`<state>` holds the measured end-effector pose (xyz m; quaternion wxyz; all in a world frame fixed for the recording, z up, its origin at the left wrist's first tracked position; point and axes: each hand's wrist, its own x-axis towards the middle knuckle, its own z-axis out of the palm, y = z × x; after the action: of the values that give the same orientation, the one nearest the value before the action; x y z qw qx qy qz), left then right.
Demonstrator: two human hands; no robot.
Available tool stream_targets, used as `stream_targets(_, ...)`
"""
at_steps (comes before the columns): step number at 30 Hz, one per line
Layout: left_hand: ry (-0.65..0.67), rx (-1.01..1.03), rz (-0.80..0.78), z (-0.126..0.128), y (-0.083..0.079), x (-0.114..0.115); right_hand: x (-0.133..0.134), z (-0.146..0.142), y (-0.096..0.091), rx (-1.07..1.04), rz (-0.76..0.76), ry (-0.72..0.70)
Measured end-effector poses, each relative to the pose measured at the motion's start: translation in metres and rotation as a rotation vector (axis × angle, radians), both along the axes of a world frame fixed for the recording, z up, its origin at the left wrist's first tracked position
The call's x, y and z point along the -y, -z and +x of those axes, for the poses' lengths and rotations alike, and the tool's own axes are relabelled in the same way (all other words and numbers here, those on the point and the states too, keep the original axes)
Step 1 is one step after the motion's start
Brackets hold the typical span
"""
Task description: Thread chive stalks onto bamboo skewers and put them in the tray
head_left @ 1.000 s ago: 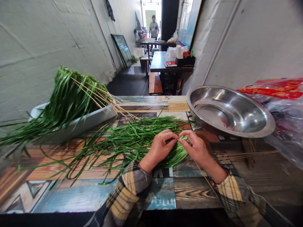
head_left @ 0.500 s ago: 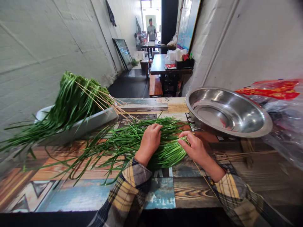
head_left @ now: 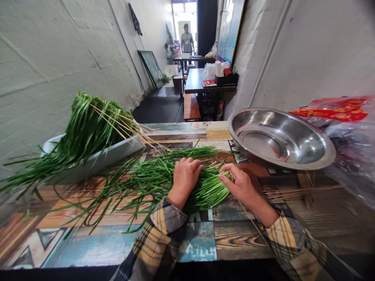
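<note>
A loose pile of green chives (head_left: 146, 181) lies across the patterned table (head_left: 96, 242). My left hand (head_left: 185, 177) rests on top of the pile, fingers curled down into the stalks. My right hand (head_left: 238, 185) pinches the cut ends of some chives at the pile's right end and holds a thin bamboo skewer (head_left: 252, 222) that runs back under my wrist. Both sleeves are plaid.
A white tray (head_left: 117, 150) at the left holds skewered chives (head_left: 88, 125). A steel basin (head_left: 279, 136) sits at the right, with plastic bags (head_left: 348, 132) beside it and spare skewers (head_left: 301, 191) on the table. Far down the room a person stands by dark tables.
My left hand has left the pinch next to my right hand and moved up and left onto the top of the chive pile. My right hand has stayed in place.
</note>
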<state>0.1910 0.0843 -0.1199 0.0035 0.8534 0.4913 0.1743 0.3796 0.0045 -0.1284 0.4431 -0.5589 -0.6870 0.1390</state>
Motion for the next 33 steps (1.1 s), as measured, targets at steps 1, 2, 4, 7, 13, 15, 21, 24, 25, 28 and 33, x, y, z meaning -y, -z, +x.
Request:
stream_targets(1,0.016,-0.006,0.006,0.0,-0.001,0.0,0.0,0.0,-0.001,0.001,0.003,-0.002)
stream_targets(2,0.038,-0.011,0.014,0.0,-0.002,0.001,0.0,0.0,-0.001,0.002,0.005,-0.003)
stream_targets(4,0.092,-0.017,0.032,0.0,-0.004,0.002,0.001,0.0,-0.002,0.005,0.001,-0.007)
stream_targets(7,0.169,-0.024,0.022,-0.002,-0.008,0.003,0.001,0.001,-0.001,0.019,-0.005,-0.007)
stream_targets(13,0.237,-0.019,-0.079,-0.008,-0.01,0.002,0.002,0.001,-0.001,0.034,0.008,-0.006)
stream_targets(15,0.22,0.008,-0.063,-0.007,-0.011,0.003,0.002,0.001,-0.002,0.035,0.013,-0.011)
stream_targets(21,-0.108,0.166,0.126,-0.005,-0.012,0.002,0.004,0.0,-0.003,0.039,0.003,-0.014)
stream_targets(24,-0.105,0.121,0.067,-0.005,-0.009,0.001,0.004,0.0,-0.003,0.043,0.007,-0.021)
stream_targets(25,-0.084,0.107,0.031,-0.006,-0.008,0.0,0.004,0.0,-0.003,0.044,0.007,-0.024)
stream_targets(28,-0.067,0.143,-0.052,-0.007,-0.005,-0.003,0.005,0.0,-0.004,0.041,0.002,-0.026)
stream_targets(33,-0.058,0.289,-0.079,-0.009,-0.001,-0.009,0.005,0.0,-0.005,0.03,0.0,-0.03)
